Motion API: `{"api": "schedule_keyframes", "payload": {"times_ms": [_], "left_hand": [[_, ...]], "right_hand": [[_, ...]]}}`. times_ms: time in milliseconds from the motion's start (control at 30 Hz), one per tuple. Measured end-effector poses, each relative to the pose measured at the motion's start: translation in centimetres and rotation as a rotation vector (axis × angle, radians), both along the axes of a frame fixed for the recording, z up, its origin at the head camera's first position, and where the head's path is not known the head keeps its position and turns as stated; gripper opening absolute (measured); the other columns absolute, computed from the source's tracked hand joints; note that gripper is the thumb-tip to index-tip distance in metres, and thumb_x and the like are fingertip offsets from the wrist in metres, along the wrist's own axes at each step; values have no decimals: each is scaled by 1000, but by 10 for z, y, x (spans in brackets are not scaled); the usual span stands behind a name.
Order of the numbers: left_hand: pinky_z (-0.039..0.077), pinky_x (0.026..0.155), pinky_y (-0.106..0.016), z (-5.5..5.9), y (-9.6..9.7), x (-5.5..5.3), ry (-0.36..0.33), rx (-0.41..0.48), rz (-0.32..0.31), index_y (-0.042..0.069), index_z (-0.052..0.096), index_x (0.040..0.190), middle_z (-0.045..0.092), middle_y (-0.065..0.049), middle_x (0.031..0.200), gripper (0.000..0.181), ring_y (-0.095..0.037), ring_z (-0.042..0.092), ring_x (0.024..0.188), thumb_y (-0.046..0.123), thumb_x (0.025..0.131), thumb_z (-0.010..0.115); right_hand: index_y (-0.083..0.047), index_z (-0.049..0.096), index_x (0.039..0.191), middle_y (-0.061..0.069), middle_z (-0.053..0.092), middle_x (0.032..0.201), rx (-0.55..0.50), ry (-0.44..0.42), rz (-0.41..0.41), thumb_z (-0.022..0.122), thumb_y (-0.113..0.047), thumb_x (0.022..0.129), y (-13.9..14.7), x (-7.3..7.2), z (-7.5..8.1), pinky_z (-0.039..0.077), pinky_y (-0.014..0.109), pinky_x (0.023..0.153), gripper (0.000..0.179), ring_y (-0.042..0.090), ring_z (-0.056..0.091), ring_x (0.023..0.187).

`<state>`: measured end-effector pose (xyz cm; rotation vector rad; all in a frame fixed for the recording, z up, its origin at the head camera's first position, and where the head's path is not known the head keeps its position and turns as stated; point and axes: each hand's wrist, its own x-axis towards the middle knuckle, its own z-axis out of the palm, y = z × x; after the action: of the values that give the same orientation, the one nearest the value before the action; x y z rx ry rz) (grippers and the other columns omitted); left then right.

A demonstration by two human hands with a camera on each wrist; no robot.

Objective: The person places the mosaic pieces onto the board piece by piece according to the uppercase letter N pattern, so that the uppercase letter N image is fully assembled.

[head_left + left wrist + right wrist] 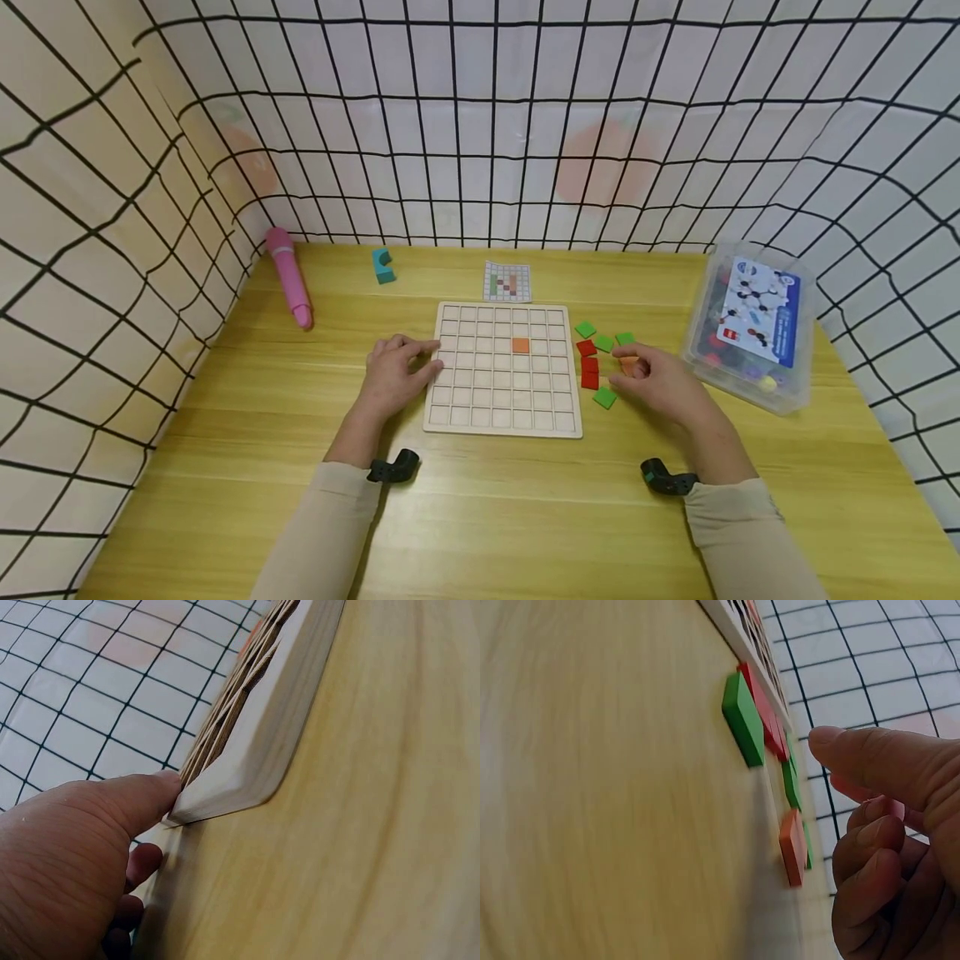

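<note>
A square wooden grid board [495, 423] lies flat in the middle, with one orange tile [521, 345] set in a cell. My left hand [390, 382] touches the board's left edge with thumb and index finger, which are spread apart. Above the loose tiles at the right hovers my right hand [663, 385], thumb and index finger apart and nothing between them. Below it lies a loose orange tile [793, 849], partly covered in the head view. Red tiles [589, 372] line the board's right side, among several green tiles [604, 397].
A printed pattern card [507, 282] lies behind the board. Farther left are a teal block [382, 267] and a pink microphone-shaped object [289, 277]. At the right stands a clear plastic box [701, 358] with a labelled lid. Black netting [491, 125] encloses the table.
</note>
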<state>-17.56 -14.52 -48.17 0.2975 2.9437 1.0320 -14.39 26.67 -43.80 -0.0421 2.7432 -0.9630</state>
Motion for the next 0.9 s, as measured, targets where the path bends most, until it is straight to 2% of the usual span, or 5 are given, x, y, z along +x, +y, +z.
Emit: {"api": "schedule_keyframes", "payload": {"times_ms": [167,433,767,900], "left_hand": [[31,96,-50,1,-1,0,2,7,-1,22,70,133,64,-9,120,39,-30,47,111,39,98,68],[31,95,-50,2,-2,1,-4,13,2,23,70,133,63,-9,120,39,-30,47,110,40,97,68],[31,95,-50,2,-1,1,3,11,2,23,70,133,64,-9,119,39,-30,47,108,39,97,68],[31,94,-49,2,-1,1,8,8,2,23,70,133,64,-9,119,39,-29,47,107,40,98,68]], "right_hand": [[-10,62,136,4,49,80,12,-8,-36,73,-29,94,11,2,-5,36,32,66,47,21,46,72],[-7,57,137,5,52,83,32,-55,-78,73,-32,94,22,4,-9,37,33,65,52,20,47,71],[-7,58,135,5,53,83,59,-85,-111,73,-38,93,27,1,-13,38,32,63,54,20,48,69],[-6,59,133,5,52,82,71,-73,-116,74,-39,93,24,1,-13,37,33,64,55,20,47,70]]}}
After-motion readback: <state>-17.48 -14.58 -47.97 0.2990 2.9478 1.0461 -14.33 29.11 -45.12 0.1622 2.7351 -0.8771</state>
